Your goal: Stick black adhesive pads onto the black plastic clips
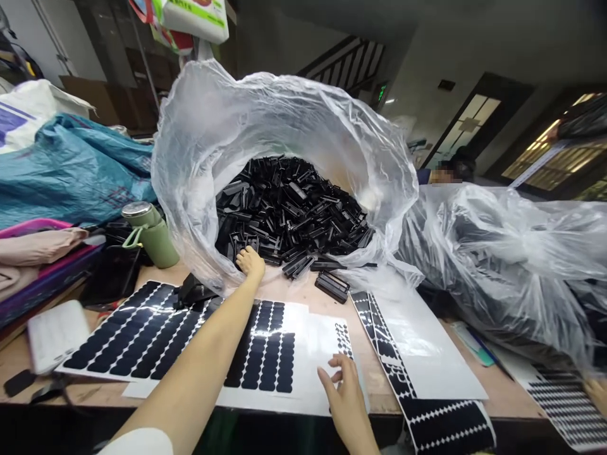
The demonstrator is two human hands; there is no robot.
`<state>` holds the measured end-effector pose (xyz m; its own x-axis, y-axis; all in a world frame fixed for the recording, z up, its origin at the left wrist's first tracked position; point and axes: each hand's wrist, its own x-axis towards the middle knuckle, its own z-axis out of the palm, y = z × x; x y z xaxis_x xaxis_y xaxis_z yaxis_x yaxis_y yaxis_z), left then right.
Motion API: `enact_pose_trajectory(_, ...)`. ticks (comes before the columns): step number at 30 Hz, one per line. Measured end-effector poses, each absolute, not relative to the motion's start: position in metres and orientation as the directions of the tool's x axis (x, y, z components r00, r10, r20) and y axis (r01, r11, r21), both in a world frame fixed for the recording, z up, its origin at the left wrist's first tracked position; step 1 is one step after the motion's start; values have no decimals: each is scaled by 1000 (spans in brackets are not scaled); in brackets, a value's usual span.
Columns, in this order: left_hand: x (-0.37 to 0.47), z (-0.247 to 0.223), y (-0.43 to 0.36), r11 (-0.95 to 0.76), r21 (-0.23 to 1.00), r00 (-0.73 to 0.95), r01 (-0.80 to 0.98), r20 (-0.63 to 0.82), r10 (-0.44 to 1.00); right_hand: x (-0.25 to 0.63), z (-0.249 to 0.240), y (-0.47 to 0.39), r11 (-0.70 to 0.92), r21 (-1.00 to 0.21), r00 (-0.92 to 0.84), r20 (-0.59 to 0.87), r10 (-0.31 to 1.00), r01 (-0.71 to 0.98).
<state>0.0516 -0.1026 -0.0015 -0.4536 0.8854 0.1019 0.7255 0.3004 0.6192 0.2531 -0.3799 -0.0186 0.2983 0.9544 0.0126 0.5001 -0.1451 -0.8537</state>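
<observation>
A large clear plastic bag (284, 95) lies with its mouth towards me, heaped with black plastic parts (298, 208). At the heap's lower left edge, my left hand (251, 261) has its fingers curled on one of these black parts. My right hand (344, 385) hovers low over the right end of a white sticker sheet, thumb and fingers apart and nothing visible in them. Rows of black stickers cover most of that sheet (142, 335), and my left forearm crosses it. Small round dots (342, 338) show near my right fingertips.
Loose black parts (332, 286) lie before the bag. More sheets (427, 341) overlap at right, one past the table edge. A green bottle (154, 234), white case (57, 335) and blue sack (76, 164) stand left. Another plastic bag (502, 253) and a person (446, 174) are at right.
</observation>
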Motion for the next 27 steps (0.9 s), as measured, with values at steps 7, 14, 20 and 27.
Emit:
enact_pose_trajectory(7, 46, 14, -152, 63, 857, -266, 512, 89, 960, 229, -26, -321, -69, -821, 149, 20, 989, 566)
enact_pose_trajectory(14, 31, 15, -260, 378, 901, 247, -211, -325, 913, 193, -48, -297, -222, -744, 269, -59, 961, 630)
enact_pose_trajectory(20, 7, 2, -285, 604, 746, 389, -281, -487, 782, 190, -47, -304, -158, -774, 188, -52, 981, 612)
enact_pose_trajectory(27, -13, -2, -278, 719, 668, 441, -192, -596, 671, 201, -23, -317, -8, -826, -1, -10, 1000, 564)
